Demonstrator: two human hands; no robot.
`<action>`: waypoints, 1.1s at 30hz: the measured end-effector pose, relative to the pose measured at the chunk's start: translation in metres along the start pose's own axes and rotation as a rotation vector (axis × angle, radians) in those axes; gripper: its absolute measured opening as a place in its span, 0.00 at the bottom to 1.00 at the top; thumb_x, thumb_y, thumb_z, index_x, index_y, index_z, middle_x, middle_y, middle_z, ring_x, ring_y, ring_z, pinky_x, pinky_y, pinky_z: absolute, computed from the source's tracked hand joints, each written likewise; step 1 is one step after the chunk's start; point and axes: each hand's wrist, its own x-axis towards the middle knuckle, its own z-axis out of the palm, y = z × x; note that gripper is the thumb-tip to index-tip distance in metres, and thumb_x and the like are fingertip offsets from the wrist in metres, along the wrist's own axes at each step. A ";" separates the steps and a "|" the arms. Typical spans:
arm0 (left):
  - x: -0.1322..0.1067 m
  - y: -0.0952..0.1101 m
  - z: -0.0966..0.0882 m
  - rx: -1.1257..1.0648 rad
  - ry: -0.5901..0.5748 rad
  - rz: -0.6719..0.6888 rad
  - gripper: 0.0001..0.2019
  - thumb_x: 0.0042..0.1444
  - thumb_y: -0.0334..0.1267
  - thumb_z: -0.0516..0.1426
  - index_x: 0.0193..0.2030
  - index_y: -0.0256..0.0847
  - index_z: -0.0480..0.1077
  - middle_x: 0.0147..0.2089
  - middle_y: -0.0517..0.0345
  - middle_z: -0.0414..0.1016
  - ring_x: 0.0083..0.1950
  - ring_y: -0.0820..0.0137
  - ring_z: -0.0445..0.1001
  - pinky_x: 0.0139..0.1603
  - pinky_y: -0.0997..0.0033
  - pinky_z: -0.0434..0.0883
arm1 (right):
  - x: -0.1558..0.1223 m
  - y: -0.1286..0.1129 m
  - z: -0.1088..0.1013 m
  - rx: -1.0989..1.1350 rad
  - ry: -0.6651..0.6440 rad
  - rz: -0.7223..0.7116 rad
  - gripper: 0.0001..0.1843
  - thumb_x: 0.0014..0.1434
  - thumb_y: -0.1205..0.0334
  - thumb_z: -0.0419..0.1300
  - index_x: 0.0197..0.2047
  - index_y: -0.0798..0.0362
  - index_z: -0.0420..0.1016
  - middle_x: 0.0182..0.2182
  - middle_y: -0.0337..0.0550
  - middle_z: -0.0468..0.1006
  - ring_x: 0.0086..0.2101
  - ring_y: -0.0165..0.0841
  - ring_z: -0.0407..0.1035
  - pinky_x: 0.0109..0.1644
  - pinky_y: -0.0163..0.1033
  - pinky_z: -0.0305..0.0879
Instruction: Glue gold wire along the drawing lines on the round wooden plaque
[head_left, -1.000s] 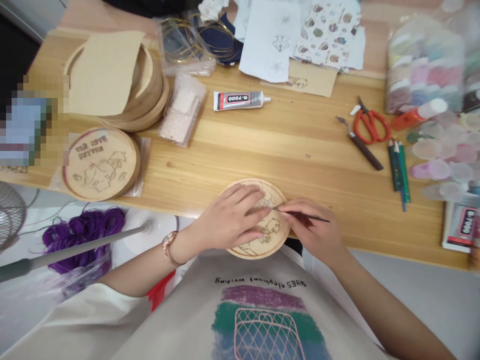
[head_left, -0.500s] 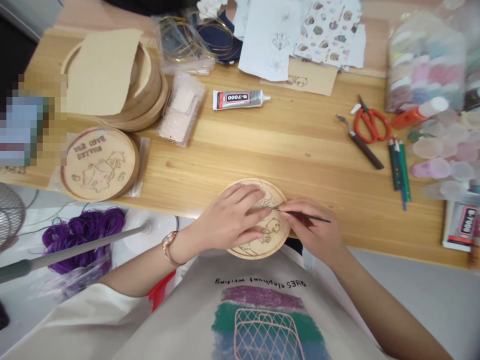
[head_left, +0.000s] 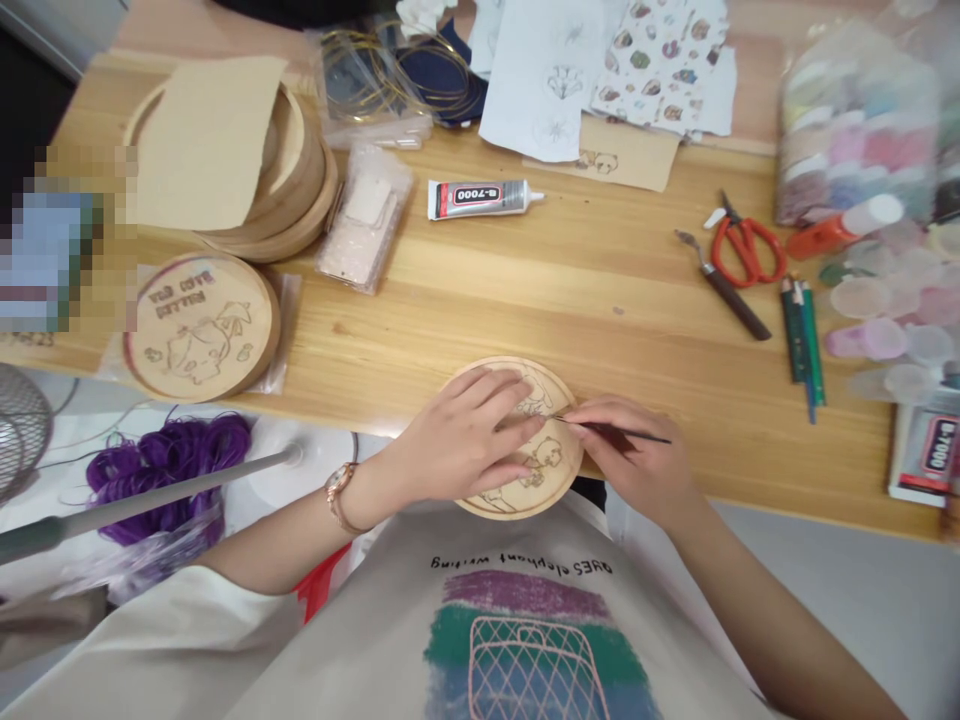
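Observation:
My left hand [head_left: 457, 437] lies flat across a round wooden disc [head_left: 561, 468], holding it on the table's front edge. The disc carries burned-in line drawings of small animals, partly covered by my fingers. My right hand [head_left: 630, 462] pinches a thin dark-handled fine brush [head_left: 622, 431] with its tip at the disc, close to my left fingertips. A rose-gold wristwatch [head_left: 337, 497] sits on my left wrist.
The wooden table [head_left: 600, 300] holds a B-7000 glue tube [head_left: 484, 199], red-handled scissors [head_left: 750, 252], pencils [head_left: 799, 340], stacked round wooden boxes [head_left: 300, 200], and another engraved disc [head_left: 201, 325]. Purple cord [head_left: 169, 470] lies below the table's edge at left.
My right hand and its brush have shifted slightly to the right. My left hand stays in place on the disc.

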 end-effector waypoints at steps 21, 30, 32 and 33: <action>0.004 0.001 0.001 0.006 -0.006 0.004 0.24 0.64 0.54 0.49 0.55 0.38 0.70 0.57 0.40 0.68 0.60 0.50 0.64 0.59 0.46 0.64 | 0.021 -0.005 -0.018 -0.056 -0.248 -0.034 0.07 0.60 0.68 0.57 0.36 0.49 0.77 0.33 0.39 0.83 0.33 0.31 0.77 0.38 0.35 0.73; 0.003 0.000 0.001 0.003 0.005 0.002 0.23 0.64 0.53 0.50 0.55 0.39 0.71 0.57 0.41 0.68 0.60 0.51 0.63 0.60 0.47 0.65 | 0.037 -0.002 -0.027 -0.059 -0.429 -0.043 0.09 0.61 0.66 0.56 0.36 0.50 0.78 0.35 0.41 0.83 0.36 0.32 0.76 0.40 0.37 0.71; 0.003 0.000 0.001 0.006 0.008 0.002 0.23 0.64 0.53 0.50 0.55 0.39 0.71 0.57 0.41 0.68 0.60 0.51 0.63 0.60 0.47 0.65 | 0.041 -0.001 -0.028 -0.026 -0.456 -0.020 0.09 0.60 0.66 0.56 0.36 0.50 0.78 0.35 0.41 0.83 0.35 0.32 0.76 0.40 0.37 0.70; 0.003 0.000 0.001 0.006 0.010 0.004 0.22 0.64 0.53 0.51 0.54 0.39 0.71 0.57 0.41 0.68 0.60 0.51 0.64 0.60 0.47 0.65 | 0.043 -0.001 -0.029 -0.005 -0.465 -0.005 0.09 0.60 0.66 0.56 0.35 0.50 0.78 0.34 0.40 0.82 0.35 0.32 0.76 0.40 0.37 0.70</action>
